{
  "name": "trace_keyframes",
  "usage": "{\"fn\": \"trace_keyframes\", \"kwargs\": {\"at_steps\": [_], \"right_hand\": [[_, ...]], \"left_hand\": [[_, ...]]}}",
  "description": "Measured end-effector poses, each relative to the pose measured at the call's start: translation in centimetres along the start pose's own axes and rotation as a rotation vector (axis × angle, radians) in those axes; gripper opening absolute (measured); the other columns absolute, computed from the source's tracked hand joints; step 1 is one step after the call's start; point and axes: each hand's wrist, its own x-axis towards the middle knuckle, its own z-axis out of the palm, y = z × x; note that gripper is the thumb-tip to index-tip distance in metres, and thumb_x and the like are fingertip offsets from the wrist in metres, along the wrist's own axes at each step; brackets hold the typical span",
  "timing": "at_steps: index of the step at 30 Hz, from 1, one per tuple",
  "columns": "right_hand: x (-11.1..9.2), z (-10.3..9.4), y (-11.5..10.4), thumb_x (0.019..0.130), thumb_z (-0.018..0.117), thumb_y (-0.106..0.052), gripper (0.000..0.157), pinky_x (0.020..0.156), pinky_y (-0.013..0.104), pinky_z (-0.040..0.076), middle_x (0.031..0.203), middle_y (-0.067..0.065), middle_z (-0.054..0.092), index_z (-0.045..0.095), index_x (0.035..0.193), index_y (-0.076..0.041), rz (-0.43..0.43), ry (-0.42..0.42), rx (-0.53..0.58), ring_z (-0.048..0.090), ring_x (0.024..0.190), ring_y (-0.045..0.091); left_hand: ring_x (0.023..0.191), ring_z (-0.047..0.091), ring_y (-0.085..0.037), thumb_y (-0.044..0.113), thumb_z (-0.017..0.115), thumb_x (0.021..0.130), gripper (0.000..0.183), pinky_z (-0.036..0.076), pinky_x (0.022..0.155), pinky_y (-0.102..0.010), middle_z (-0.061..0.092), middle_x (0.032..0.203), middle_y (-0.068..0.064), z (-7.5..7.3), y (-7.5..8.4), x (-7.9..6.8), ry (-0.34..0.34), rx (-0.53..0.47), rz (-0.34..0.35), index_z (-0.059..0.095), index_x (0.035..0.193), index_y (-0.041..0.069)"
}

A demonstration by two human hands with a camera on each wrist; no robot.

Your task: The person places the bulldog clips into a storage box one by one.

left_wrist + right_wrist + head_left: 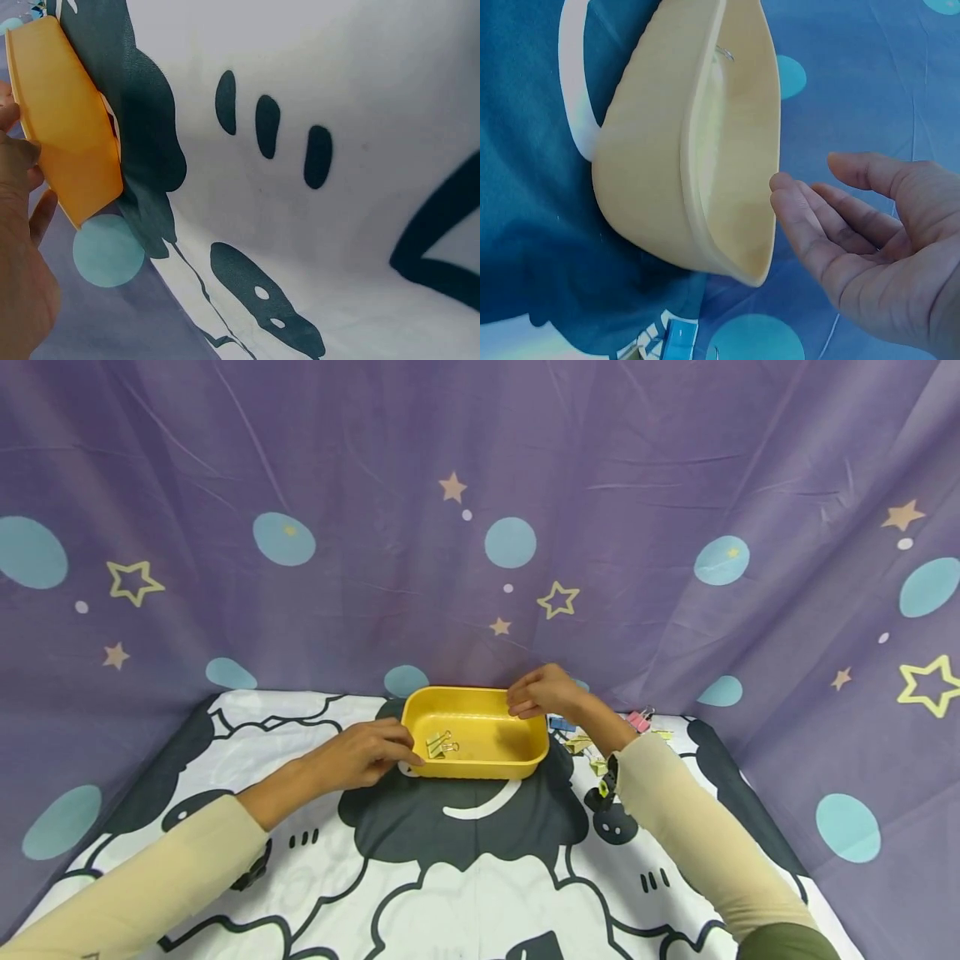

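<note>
A yellow tray stands near the back of the cloth-covered table. In its left part lie small yellow binder clips with wire handles. At the tray's left end my left hand holds the rim, the thumb at the front left corner and the fingers along the side. My right hand hovers by the back right corner, its fingers loosely bent and nothing between them. In the right wrist view, its fingertips come right up to the tray's rim.
To the right of the tray, partly behind the right forearm, lie a blue binder clip, a pink binder clip and several yellow ones. A purple curtain hangs right behind the table's back edge.
</note>
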Motion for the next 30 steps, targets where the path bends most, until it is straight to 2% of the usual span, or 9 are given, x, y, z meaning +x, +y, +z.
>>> {"fn": "trace_keyframes", "kwargs": {"at_steps": [11, 17, 21, 27, 30], "right_hand": [[-0.5, -2.8, 0.8, 0.108, 0.07, -0.003, 0.042, 0.107, 0.047, 0.064, 0.131, 0.03, 0.079, 0.067, 0.145, 0.015, 0.0, 0.026, 0.052, 0.085, 0.109, 0.027], [-1.0, -4.3, 1.8, 0.11, 0.068, -0.005, 0.045, 0.112, 0.049, 0.061, 0.143, 0.033, 0.073, 0.063, 0.149, 0.016, 0.002, 0.03, 0.046, 0.079, 0.127, 0.039], [-1.4, -5.0, 2.7, 0.11, 0.068, -0.005, 0.045, 0.115, 0.052, 0.058, 0.142, 0.032, 0.074, 0.062, 0.149, 0.017, -0.013, 0.041, 0.032, 0.075, 0.133, 0.043], [-2.1, -6.6, 4.0, 0.111, 0.068, -0.009, 0.048, 0.109, 0.046, 0.064, 0.123, 0.017, 0.084, 0.061, 0.15, 0.018, -0.016, 0.071, 0.026, 0.084, 0.117, 0.031], [-2.4, -7.4, 4.6, 0.111, 0.069, -0.011, 0.05, 0.106, 0.043, 0.065, 0.122, 0.017, 0.085, 0.06, 0.151, 0.018, -0.012, 0.074, 0.021, 0.086, 0.11, 0.024]], "left_hand": [[0.102, 0.063, -0.015, -0.021, 0.072, 0.084, 0.053, 0.06, 0.083, -0.034, 0.078, 0.11, 0.001, 0.2, 0.2, -0.1, -0.008, 0.0, -0.029, 0.089, 0.116, 0.018], [0.103, 0.064, -0.016, -0.02, 0.072, 0.085, 0.053, 0.061, 0.084, -0.035, 0.079, 0.111, 0.001, 0.2, 0.3, 0.0, -0.013, -0.001, -0.035, 0.09, 0.117, 0.019], [0.103, 0.065, -0.016, -0.02, 0.072, 0.086, 0.053, 0.061, 0.085, -0.035, 0.08, 0.111, 0.001, 0.2, 0.3, 0.1, -0.015, 0.011, -0.032, 0.09, 0.117, 0.019], [0.099, 0.064, -0.015, -0.02, 0.072, 0.085, 0.053, 0.06, 0.082, -0.033, 0.08, 0.108, 0.002, 0.0, 0.4, 0.1, -0.021, 0.016, -0.038, 0.09, 0.116, 0.019], [0.098, 0.063, -0.014, -0.02, 0.072, 0.085, 0.053, 0.059, 0.081, -0.032, 0.079, 0.107, 0.002, -0.1, 0.4, 0.2, -0.027, 0.014, -0.044, 0.09, 0.116, 0.019]]}}
